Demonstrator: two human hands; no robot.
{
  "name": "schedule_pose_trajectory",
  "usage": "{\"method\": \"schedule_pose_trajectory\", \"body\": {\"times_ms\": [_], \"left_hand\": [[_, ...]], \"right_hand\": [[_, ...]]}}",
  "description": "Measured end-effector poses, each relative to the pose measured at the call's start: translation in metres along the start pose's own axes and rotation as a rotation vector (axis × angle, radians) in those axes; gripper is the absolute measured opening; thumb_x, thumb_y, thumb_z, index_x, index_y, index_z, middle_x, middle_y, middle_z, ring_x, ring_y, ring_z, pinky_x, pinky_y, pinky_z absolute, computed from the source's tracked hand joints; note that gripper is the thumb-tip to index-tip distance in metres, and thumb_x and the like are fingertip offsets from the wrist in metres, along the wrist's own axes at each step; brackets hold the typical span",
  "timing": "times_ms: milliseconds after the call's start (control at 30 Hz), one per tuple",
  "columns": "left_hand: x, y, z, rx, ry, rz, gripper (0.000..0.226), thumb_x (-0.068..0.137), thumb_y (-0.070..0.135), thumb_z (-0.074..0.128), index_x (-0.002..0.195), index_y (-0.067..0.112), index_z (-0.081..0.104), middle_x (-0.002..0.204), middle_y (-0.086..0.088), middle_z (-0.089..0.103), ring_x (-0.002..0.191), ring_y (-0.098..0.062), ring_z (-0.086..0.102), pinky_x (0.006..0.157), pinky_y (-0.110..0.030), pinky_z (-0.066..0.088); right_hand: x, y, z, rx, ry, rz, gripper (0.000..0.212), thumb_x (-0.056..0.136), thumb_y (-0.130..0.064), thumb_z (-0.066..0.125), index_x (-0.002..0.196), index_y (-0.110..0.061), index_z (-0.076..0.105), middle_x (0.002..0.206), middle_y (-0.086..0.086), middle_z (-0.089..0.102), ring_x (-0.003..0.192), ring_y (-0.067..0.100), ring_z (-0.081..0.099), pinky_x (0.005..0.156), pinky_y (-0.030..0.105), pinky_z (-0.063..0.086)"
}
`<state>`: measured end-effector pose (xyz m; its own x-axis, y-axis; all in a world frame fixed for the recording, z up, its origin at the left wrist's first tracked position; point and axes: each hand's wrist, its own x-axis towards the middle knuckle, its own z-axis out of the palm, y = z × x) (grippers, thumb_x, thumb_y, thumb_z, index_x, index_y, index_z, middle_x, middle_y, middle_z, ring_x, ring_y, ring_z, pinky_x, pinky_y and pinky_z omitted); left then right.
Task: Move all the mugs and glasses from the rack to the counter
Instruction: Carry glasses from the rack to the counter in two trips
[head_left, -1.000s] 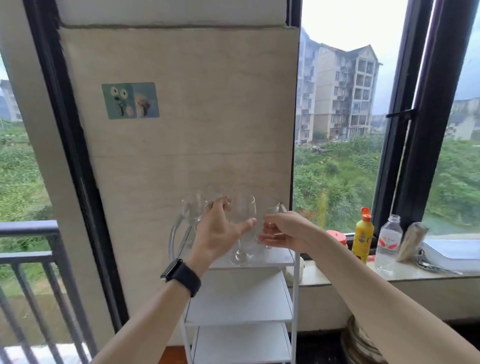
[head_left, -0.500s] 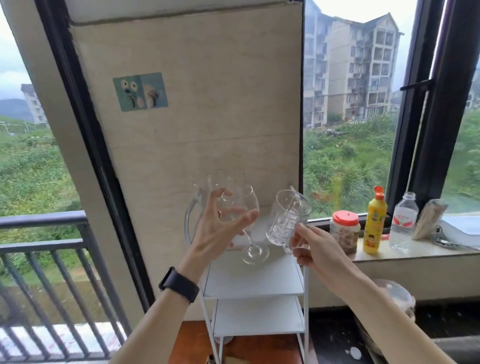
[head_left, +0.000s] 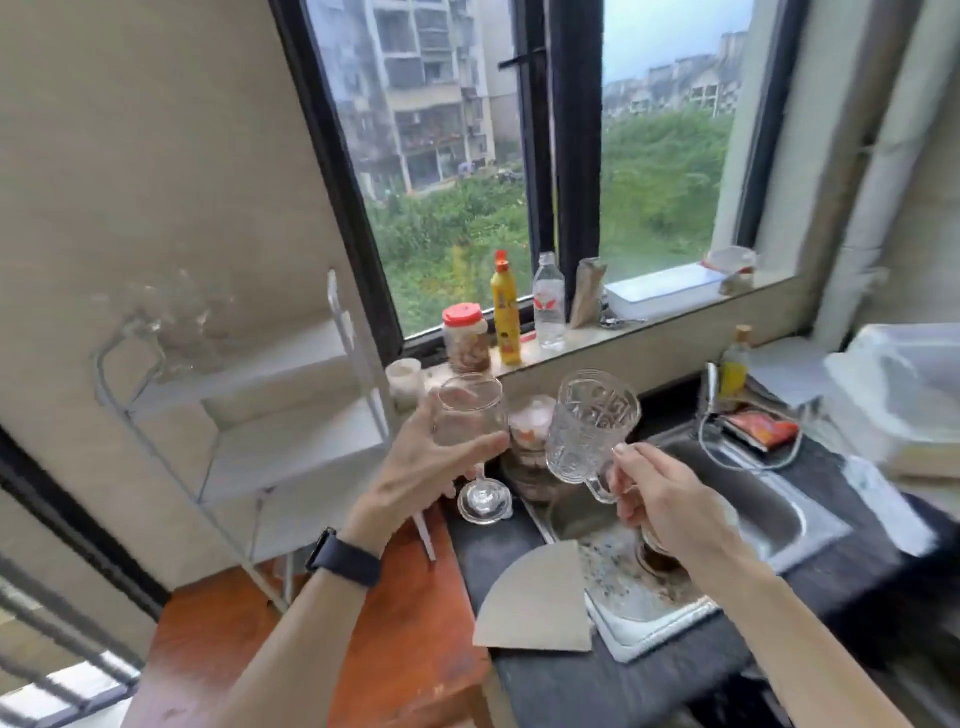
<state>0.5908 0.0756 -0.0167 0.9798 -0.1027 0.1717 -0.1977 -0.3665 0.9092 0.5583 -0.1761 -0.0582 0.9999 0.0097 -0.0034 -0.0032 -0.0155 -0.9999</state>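
- Two pieces in transit, both off the rack (head_left: 270, 415) and carried to its right, above the dark table (head_left: 519, 535) beside the sink (head_left: 769, 509); neither set down yet.
- Left hand (head_left: 421, 473) wrapped around bowl of stemmed wine glass (head_left: 470, 415); fingers (head_left: 480, 447) curled partway, thumb across the front, foot of glass hanging just above table edge right of the rack.
- Right hand (head_left: 670, 504) pinching handle of patterned glass mug (head_left: 592, 423); fingers (head_left: 631, 457) closed snug on the handle, mug tilted slightly, held over the sink's near-left corner.
- More glassware left on top shelf of rack: blurred clear shapes (head_left: 171, 322), count not readable, likely several.
- Lower shelves of rack appear bare.
- No mugs or glasses from the rack visibly parked on table yet; progress judged early to middle.
- Free table space right of the rack is narrow, partly taken by a cardboard piece (head_left: 535, 603); placement needs care near sink rim.
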Motion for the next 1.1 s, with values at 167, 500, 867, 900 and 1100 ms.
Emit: {"method": "schedule_pose_trajectory", "body": {"times_ms": [167,500,867,900,1100], "left_hand": [[-0.017,0.013,0.18,-0.121,-0.248,-0.024,0.052,0.073,0.027,0.089,0.115,0.027,0.058,0.096,0.003,0.073,0.077,-0.008,0.07,0.056,-0.021,0.054],[-0.094,0.079,0.499,-0.141,-0.724,0.052,0.059,0.065,0.037,0.09,0.114,0.034,0.057,0.105,0.007,0.073,0.097,-0.009,0.071,0.09,-0.039,0.058],[-0.163,0.169,0.773,-0.145,-1.212,0.185,0.06,0.06,0.047,0.089,0.109,0.045,0.053,0.106,0.013,0.071,0.097,-0.01,0.071,0.089,-0.041,0.058],[-0.167,0.178,0.795,-0.156,-1.239,0.195,0.06,0.062,0.045,0.089,0.11,0.044,0.053,0.106,0.013,0.071,0.095,-0.01,0.071,0.089,-0.041,0.059],[-0.177,0.227,0.914,-0.163,-1.338,0.228,0.061,0.068,0.043,0.087,0.115,0.038,0.05,0.11,0.012,0.067,0.094,-0.013,0.069,0.082,-0.038,0.059]], "right_hand": [[-0.082,0.055,-0.144,-0.188,0.241,0.075,0.044,0.102,-0.042,0.046,0.07,-0.012,0.052,0.059,-0.005,0.051,0.056,0.015,0.048,0.061,0.037,0.04],[-0.284,0.119,-0.359,-0.244,0.841,0.32,0.041,0.103,-0.034,0.047,0.069,-0.011,0.05,0.061,-0.002,0.053,0.048,0.011,0.045,0.059,0.032,0.039],[-0.424,0.14,-0.533,-0.329,1.304,0.551,0.041,0.102,-0.039,0.045,0.071,-0.015,0.054,0.062,-0.002,0.061,0.058,0.015,0.059,0.069,0.037,0.047],[-0.429,0.14,-0.55,-0.343,1.322,0.565,0.041,0.102,-0.04,0.044,0.072,-0.014,0.055,0.063,-0.002,0.062,0.059,0.015,0.06,0.069,0.037,0.047],[-0.452,0.136,-0.649,-0.277,1.399,0.599,0.04,0.103,-0.037,0.044,0.081,-0.006,0.058,0.071,-0.001,0.063,0.054,0.007,0.058,0.065,0.033,0.049]]}}
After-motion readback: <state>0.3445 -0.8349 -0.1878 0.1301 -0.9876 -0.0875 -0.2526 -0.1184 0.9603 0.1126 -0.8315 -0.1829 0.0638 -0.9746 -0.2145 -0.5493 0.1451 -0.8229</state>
